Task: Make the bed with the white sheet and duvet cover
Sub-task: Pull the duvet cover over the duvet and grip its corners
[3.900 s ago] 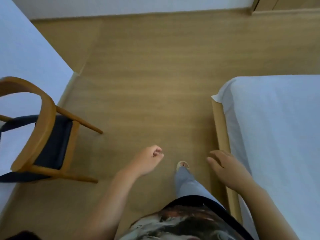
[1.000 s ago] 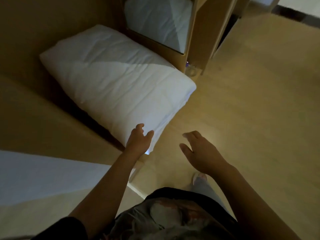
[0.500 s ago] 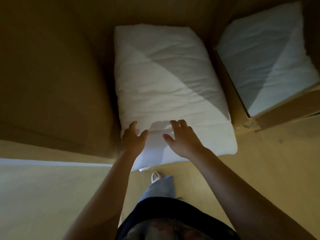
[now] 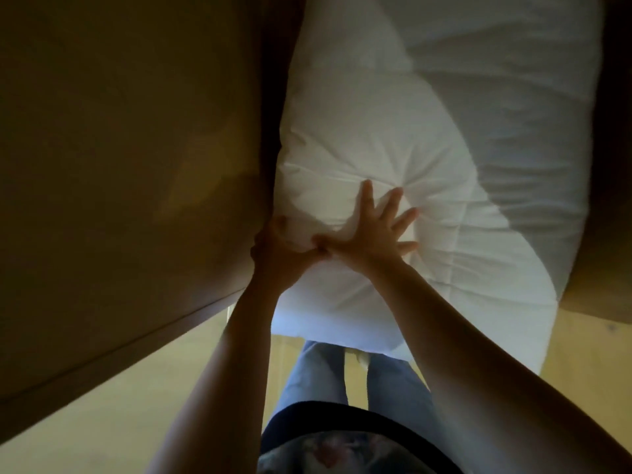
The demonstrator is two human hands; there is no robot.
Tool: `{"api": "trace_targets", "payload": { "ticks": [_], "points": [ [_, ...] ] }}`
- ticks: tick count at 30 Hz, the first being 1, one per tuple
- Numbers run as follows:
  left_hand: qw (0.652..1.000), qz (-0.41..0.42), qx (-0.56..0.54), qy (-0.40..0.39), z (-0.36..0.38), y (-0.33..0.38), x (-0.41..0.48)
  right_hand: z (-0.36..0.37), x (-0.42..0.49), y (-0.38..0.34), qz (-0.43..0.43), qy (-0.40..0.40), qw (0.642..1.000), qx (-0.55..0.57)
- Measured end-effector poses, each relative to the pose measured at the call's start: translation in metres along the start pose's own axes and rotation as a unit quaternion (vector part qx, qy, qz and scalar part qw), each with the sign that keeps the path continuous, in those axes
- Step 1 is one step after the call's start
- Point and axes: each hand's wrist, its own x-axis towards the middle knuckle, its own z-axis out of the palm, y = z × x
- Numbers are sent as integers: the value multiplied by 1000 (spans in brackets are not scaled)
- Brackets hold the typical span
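A thick folded white duvet (image 4: 427, 138) fills the upper middle of the view, lying in a dim wooden recess. My left hand (image 4: 280, 254) grips its near left edge, fingers curled into the fabric and bunching it. My right hand (image 4: 372, 230) lies flat on top with its fingers spread, pressing a dent into the padding. The two hands touch at the thumbs. The duvet's far end runs out of the top of the frame.
A dark wooden panel (image 4: 119, 165) stands close on the left, and another wooden side (image 4: 615, 234) borders the duvet on the right. Light wood floor (image 4: 85, 432) lies below. My legs in blue jeans (image 4: 318, 378) stand under the duvet's near edge.
I have leaned in much closer. My left hand has closed on the duvet's edge and my right hand has slid further onto its top and spread out.
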Motion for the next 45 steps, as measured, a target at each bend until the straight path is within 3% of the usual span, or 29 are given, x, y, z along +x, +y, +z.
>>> {"api": "trace_targets", "payload": {
  "ticks": [6,13,24,29,39,42,45],
  "points": [
    [999,-38,-16,-10,10,-24,34,18,15,21,14,0,999,-28],
    [983,-90,-80,-136,26,-27,68,29,27,40,-1,28,997,-70],
    [972,-100,-87,-193,32,-40,104,50,27,42,-11,67,990,-126],
    [957,-129,-181,-188,35,-46,117,53,35,38,-1,63,990,-124],
    [968,-104,-182,-135,42,-54,111,57,32,35,-15,81,989,-123],
    [955,-113,-235,-139,38,-48,101,59,34,40,-47,119,988,-91],
    [946,-121,-265,-144,35,-48,89,60,33,47,-125,211,965,-88]
  ]
}}
